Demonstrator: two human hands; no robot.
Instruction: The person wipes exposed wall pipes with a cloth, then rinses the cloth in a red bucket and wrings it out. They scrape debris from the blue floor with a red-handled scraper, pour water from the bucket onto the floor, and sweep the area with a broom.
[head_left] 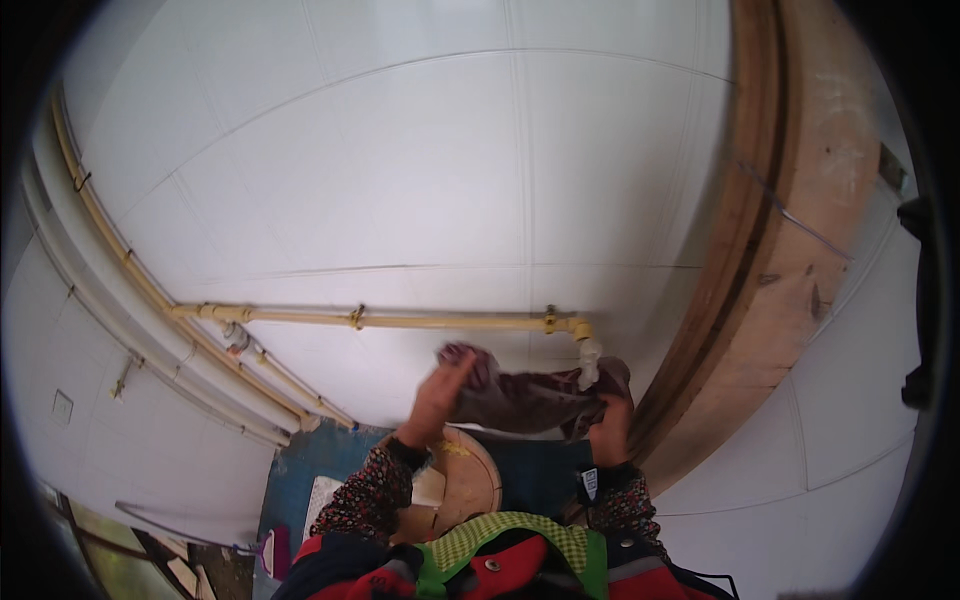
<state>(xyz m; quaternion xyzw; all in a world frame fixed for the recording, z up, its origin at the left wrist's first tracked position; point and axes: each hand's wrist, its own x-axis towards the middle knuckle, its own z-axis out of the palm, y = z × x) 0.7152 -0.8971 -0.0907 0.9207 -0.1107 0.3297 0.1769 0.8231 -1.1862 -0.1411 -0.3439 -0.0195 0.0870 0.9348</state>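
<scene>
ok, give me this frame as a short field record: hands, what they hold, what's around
left hand: raised, gripping one end of the dark cloth
right hand: gripping the other end of the cloth, just below the tap
cloth: bunched, stretched between both hands
tap: at the end of the yellow pipe, pointing down
wall: white tiles
below hands: round wooden board
right side: wooden frame

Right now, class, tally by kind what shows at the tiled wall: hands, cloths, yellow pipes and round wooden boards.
Hands: 2, left and right
Dark brownish crumpled cloth: 1
Yellow horizontal wall pipe: 1
Round pale wooden board: 1
Total: 5
</scene>
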